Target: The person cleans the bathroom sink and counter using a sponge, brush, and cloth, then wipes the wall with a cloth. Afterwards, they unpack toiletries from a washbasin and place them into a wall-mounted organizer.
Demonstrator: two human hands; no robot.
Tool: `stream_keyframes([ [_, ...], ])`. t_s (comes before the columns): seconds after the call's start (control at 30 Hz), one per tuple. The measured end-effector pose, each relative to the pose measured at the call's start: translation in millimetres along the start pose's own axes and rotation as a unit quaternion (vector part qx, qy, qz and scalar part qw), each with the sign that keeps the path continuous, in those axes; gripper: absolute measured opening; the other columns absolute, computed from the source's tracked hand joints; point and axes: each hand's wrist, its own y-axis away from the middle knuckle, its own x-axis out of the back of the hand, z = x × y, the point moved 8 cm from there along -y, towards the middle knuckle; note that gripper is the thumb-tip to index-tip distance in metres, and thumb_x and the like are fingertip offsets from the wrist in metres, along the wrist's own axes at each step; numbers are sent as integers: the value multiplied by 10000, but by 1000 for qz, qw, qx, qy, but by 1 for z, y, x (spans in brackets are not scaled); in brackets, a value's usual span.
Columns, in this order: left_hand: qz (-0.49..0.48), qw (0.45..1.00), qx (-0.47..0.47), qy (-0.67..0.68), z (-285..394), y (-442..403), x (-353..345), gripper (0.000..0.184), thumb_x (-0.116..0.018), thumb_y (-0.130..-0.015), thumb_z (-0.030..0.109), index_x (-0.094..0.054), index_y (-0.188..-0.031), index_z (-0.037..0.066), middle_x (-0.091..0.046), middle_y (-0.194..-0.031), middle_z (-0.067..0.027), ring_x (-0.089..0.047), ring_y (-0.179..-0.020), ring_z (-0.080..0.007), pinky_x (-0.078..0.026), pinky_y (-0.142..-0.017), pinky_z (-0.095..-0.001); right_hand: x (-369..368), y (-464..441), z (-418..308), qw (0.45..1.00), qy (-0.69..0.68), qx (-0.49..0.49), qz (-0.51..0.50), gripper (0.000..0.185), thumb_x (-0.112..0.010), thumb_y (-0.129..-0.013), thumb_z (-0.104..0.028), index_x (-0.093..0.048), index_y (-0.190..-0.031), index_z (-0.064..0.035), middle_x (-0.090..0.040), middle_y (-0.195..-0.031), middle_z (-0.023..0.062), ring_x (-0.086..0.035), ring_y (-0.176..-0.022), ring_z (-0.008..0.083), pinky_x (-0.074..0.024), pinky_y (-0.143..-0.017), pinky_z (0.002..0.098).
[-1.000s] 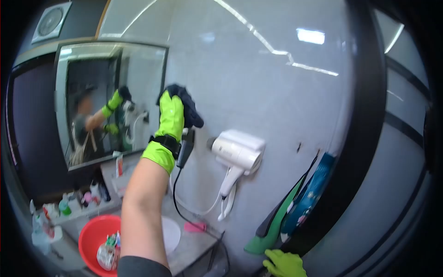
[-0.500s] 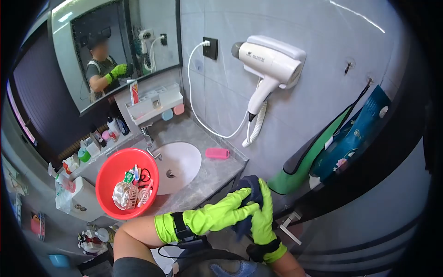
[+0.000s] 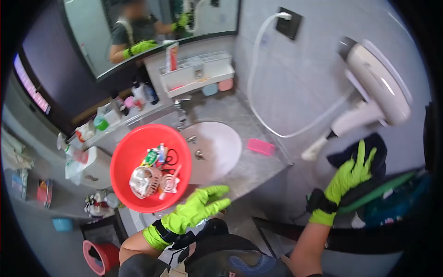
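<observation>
My right hand (image 3: 348,180), in a yellow-green rubber glove, reaches out to the right with a dark blue cloth (image 3: 378,154) under its outstretched fingers. The cloth is held up near the wall, just below the white hair dryer (image 3: 378,83) in its holder. Whether it touches the wall I cannot tell. My gloved left hand (image 3: 196,210) is empty, its fingers apart, at the counter's front edge beside the red basin (image 3: 121,184). Inside the basin lie a small basket (image 3: 150,182), scissors (image 3: 170,157) and several tubes.
The washbasin (image 3: 217,157) and tap (image 3: 180,113) sit right of the red basin. On the counter (image 3: 267,171) lies a pink item (image 3: 260,147). A white cord (image 3: 254,83) runs from the wall socket (image 3: 289,23). Green and teal hanging bags (image 3: 392,203) are below my right hand.
Both hands were together on the cloth. My right hand has moved right and up with it, while my left hand has let go and moved left towards the basin. The view has shifted.
</observation>
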Motion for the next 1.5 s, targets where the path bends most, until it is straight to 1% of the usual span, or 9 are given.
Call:
stream_keyframes([
  [0.23,284,936,-17,-206,41,36,195,468,-745,-890,241,-613,-1243,-37,-668,-1162,-149,-637,-1037,-213,-499,-876,-344,-41,129,27,971,-161,-117,-136,450,-472,-781,49,-737,-1133,-38,-646,-1275,171,-579,-1201,304,-418,-1048,385],
  [0.37,383,702,-50,-598,26,74,264,817,-801,-744,481,-553,-1305,-58,-640,-1196,-250,-608,-1116,-383,-485,-935,-434,-70,194,23,836,-306,-397,-223,369,-488,-928,2,-614,-1274,6,-621,-1263,154,-582,-1139,217,-445,-1007,331],
  [0.63,324,866,75,-374,-113,63,322,349,-625,-906,256,-653,-1172,30,-678,-1088,-212,-633,-1024,-381,-507,-864,-447,-152,195,-68,788,-369,-198,-453,358,-572,-890,31,-632,-1241,0,-664,-1207,109,-599,-1131,215,-443,-1011,330],
  [0.73,305,814,93,-485,-96,62,313,320,-631,-898,229,-666,-1135,18,-682,-1049,-215,-642,-991,-378,-517,-818,-437,-181,234,-93,742,-403,-120,-522,374,-633,-834,31,-687,-1189,-72,-681,-1117,114,-617,-1054,263,-458,-965,364],
  [0.83,369,727,-46,-577,-38,92,280,295,-638,-892,208,-674,-1119,24,-673,-1047,-227,-644,-974,-368,-520,-801,-413,-189,264,-105,761,-384,-16,-522,335,-683,-830,-76,-697,-1164,-91,-676,-1085,137,-607,-1022,312,-462,-936,411],
  [0.9,366,798,93,-470,7,94,272,342,-636,-903,164,-638,-1214,22,-691,-1099,-174,-668,-991,-302,-518,-833,-394,-191,259,-107,745,-401,-76,-527,295,-689,-833,-92,-698,-1127,-64,-678,-1071,143,-615,-1011,316,-468,-932,407],
  [1.03,219,967,-102,85,120,44,207,643,-660,-886,77,-407,-1473,10,-569,-1386,-102,-563,-1250,-228,-445,-1062,-371,-199,259,-95,740,-433,-155,-491,261,-690,-850,-126,-690,-1091,-27,-683,-1038,151,-633,-979,329,-481,-913,415],
  [1.3,170,971,-164,-32,219,-158,160,661,-633,-907,150,-327,-1475,9,-556,-1315,-194,-665,-982,-249,-597,-655,-332,-201,264,-90,770,-404,-123,-478,269,-697,-863,-163,-683,-1091,-21,-686,-1039,160,-635,-981,349,-489,-896,418],
  [1.5,308,910,-246,-130,283,-275,161,788,-559,-755,15,-300,-1497,-27,-607,-1235,-269,-635,-1085,-355,-536,-845,-384,-203,268,-87,774,-407,-129,-467,309,-691,-848,-219,-697,-1102,-44,-689,-1022,162,-634,-963,370,-485,-869,446],
])
